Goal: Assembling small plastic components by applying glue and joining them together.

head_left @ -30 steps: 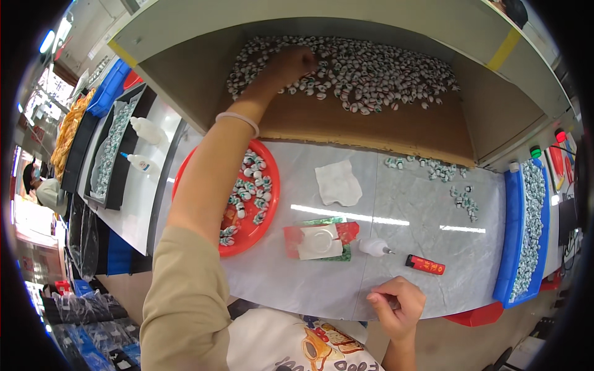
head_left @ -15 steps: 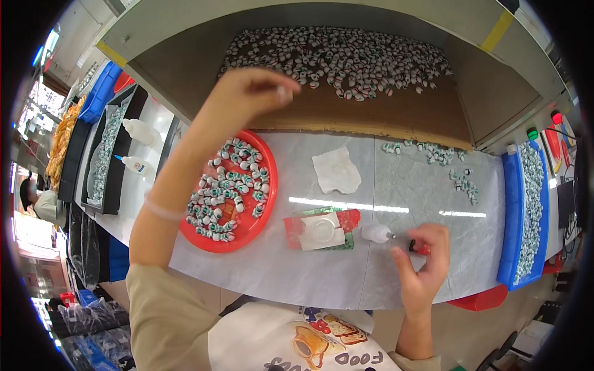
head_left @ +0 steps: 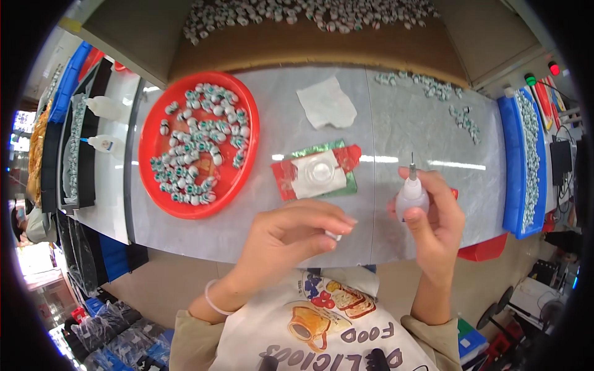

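Observation:
My left hand (head_left: 288,238), over the near edge of the table, pinches a small white piece (head_left: 333,235) between thumb and fingertips; the fingers hide most of it. My right hand (head_left: 436,222) is wrapped round a small white squeeze bottle (head_left: 412,199), held upright with its thin metal needle tip pointing up. Between and beyond the hands lies a white pad with a round raised ring (head_left: 322,173), on top of red and green wrapping (head_left: 286,175). A crumpled white cloth (head_left: 327,102) rests farther back.
To the left stands a round red tray (head_left: 252,133) with many small white-and-green pieces. An open-fronted box (head_left: 247,59) at the back holds many white pieces. Loose pieces (head_left: 433,86) lie back right, near a long blue bin (head_left: 512,167). White bottles (head_left: 102,144) stand far left.
My left hand has come down from the box at the back to the near table edge with a small white piece. My right hand has taken up the needle-tip bottle. The view has tilted down.

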`<state>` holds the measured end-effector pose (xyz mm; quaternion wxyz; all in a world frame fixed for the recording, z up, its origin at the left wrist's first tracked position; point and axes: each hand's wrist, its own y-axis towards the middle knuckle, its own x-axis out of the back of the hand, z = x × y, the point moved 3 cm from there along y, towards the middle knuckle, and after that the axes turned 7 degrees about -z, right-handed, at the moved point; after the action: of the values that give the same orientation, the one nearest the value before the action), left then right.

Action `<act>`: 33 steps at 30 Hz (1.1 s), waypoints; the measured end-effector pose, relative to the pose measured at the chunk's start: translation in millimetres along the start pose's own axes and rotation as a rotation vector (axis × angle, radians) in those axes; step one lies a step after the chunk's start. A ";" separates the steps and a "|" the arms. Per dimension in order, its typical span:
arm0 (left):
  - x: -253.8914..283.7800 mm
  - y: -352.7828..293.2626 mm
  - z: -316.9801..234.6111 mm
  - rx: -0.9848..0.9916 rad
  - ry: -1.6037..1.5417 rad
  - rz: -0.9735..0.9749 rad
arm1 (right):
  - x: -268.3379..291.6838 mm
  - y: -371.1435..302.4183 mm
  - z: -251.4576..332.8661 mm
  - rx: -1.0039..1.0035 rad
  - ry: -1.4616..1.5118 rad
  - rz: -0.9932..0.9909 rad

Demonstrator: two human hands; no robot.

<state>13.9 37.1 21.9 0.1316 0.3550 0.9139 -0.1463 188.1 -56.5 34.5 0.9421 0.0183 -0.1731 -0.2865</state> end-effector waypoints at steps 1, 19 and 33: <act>-3.8 0.1 5.5 0.021 -0.015 0.004 | 4.0 -3.1 1.9 -0.005 0.050 0.010; -14.5 3.6 30.4 0.019 -0.174 -0.017 | 29.9 -20.8 18.3 0.031 0.128 -0.192; -11.2 1.7 36.1 -0.048 -0.225 0.098 | 22.1 -18.9 50.6 0.404 -0.246 0.182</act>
<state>28.0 18.5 -7.9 0.2490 0.3773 0.8782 -0.1565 178.1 -81.1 86.4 0.9130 0.1555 -0.3413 -0.1604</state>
